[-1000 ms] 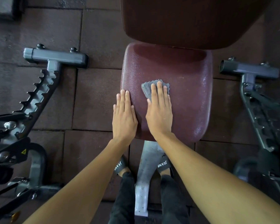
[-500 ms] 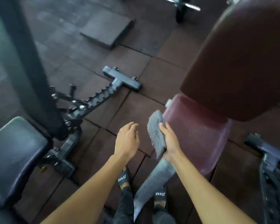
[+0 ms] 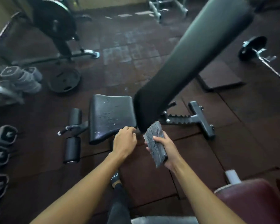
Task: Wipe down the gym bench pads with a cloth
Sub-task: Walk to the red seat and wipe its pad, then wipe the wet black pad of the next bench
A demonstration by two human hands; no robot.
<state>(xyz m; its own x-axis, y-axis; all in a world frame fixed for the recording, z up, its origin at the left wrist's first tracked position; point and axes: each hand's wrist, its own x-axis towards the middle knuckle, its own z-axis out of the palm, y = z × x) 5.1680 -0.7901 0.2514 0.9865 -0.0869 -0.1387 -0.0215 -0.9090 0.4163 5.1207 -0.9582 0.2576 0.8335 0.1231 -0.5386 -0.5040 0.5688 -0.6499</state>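
Grips the folded cloth (image 3: 154, 143) tight in the right hand (image 3: 169, 151), left hand (image 3: 124, 143) loosely curled and empty at the near corner of the black seat pad (image 3: 110, 117), and likely needs to lay the cloth flat there next, minding the leg rollers (image 3: 71, 149) at its end, then go up the tilted back pad (image 3: 192, 62).

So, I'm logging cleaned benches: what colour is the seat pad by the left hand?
The seat pad is black, with shiny specks; the head view shows it.
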